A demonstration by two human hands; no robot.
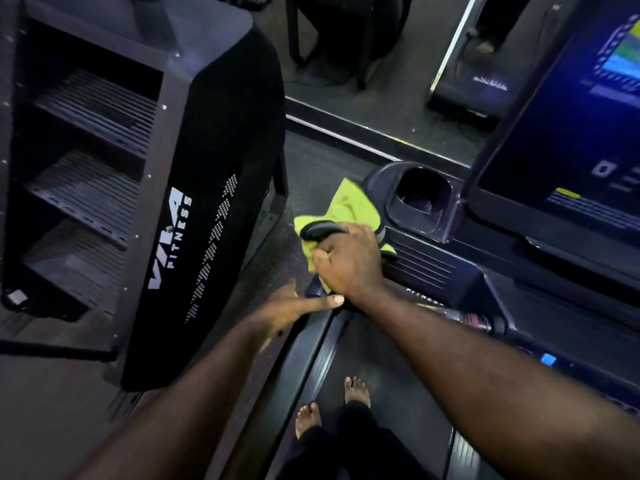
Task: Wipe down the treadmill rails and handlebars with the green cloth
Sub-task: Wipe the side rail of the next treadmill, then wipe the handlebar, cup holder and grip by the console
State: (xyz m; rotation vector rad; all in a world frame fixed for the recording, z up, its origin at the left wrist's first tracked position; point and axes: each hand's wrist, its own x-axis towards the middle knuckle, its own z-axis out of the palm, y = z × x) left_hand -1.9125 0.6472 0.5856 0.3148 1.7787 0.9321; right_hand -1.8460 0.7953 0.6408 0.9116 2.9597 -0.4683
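Green cloth point(341, 211) gripped by right hand point(349, 265) on handlebar point(322, 230), left hand point(294, 311) outstretched, dark gym floor point(304, 168)

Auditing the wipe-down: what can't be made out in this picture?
Head view only.
Handlebar: partly hidden by the green cloth and right hand.
Left hand: fingers motion-blurred, contact with the rail unclear.
Screen: cut off by the right edge, text blurred.

Dim, bluish light filled the room, the lit screen point(568, 126) up and right of the right hand point(349, 261) glowing brightest. Motion blur smeared the left hand point(294, 308). Wide-angle distortion bent lines near the frame's edges.
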